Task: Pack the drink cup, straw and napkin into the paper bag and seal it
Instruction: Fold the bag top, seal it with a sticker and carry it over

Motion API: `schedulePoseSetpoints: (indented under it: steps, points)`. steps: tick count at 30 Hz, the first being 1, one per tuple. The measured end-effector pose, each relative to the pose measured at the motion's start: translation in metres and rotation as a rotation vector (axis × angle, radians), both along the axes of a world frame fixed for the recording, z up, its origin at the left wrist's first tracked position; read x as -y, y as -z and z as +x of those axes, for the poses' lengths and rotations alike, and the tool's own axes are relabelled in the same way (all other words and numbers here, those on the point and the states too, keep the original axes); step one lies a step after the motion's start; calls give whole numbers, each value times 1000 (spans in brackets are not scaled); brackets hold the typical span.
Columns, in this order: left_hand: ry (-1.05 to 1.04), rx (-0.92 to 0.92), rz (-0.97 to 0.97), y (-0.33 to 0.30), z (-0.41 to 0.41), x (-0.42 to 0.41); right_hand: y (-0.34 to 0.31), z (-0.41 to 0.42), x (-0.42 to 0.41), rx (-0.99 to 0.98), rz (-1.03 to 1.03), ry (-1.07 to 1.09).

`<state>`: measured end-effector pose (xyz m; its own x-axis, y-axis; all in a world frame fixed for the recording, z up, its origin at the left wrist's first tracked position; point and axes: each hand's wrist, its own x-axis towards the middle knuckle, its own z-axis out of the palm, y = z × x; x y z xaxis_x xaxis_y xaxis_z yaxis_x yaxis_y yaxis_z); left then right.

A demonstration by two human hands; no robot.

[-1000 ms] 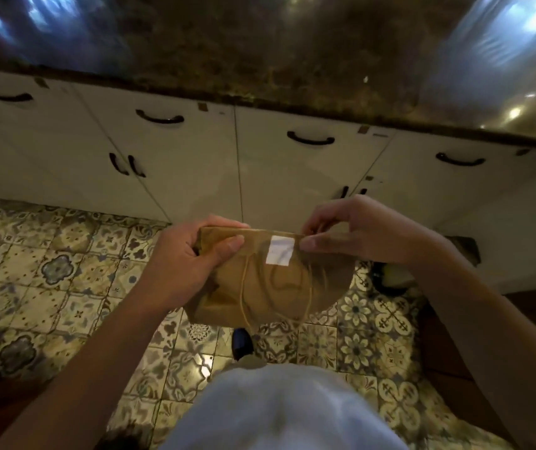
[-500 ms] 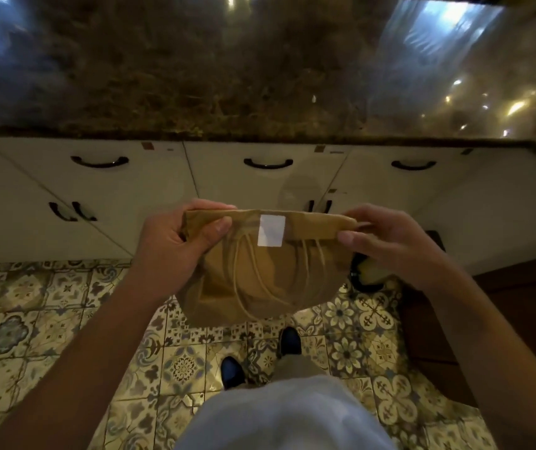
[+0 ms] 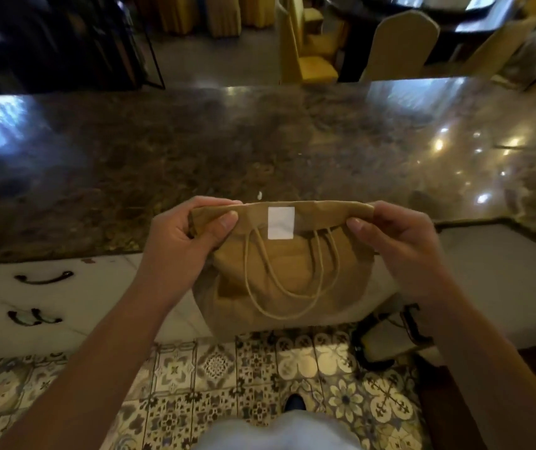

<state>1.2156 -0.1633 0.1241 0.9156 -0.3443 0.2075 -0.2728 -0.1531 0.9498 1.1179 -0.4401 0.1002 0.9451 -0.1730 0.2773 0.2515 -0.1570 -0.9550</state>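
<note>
Hands at the middle of the frame, both on the paper bag (image 3: pixel 279 287) — it hangs in the air in front of the white cabinets (image 3: pixel 65 297), below the near edge of the dark stone counter (image 3: pixel 260 147). Left hand (image 3: pixel 179 245) pinches the left end of the folded-over top, thumb in front, fingers curled behind. Right hand (image 3: pixel 399 241) pinches the right end the same way. A white sticker (image 3: pixel 281 222) sits across the fold at its centre, and the cord handles (image 3: pixel 289 280) dangle loose down the front. What's inside? Can't tell — the fold shuts the bag and nothing of a cup, straw or napkin shows. The bag's back face is hidden too. Lower down, patterned floor tiles (image 3: pixel 227 384), a dark shoe tip (image 3: pixel 295 402) and a blurred pale garment cut off by the bottom edge. Chairs (image 3: pixel 399 37) at upper right are smeared and dim.
</note>
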Motion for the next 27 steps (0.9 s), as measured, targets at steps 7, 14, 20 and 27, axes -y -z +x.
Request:
schedulePoseSetpoints:
  steps: [7, 14, 20, 27]
  points:
    - [-63, 113, 26, -32, 77, 63, -32, 74, 61, 91, -26, 103]
    - [89, 102, 100, -33, 162, 101, -44, 154, 97, 99, -54, 151]
    - [125, 214, 101, -43, 270, 132, -56, 246, 123, 90, -138, 240]
    - [164, 168, 210, -45, 400, 181, -58, 363, 157, -30, -196, 368]
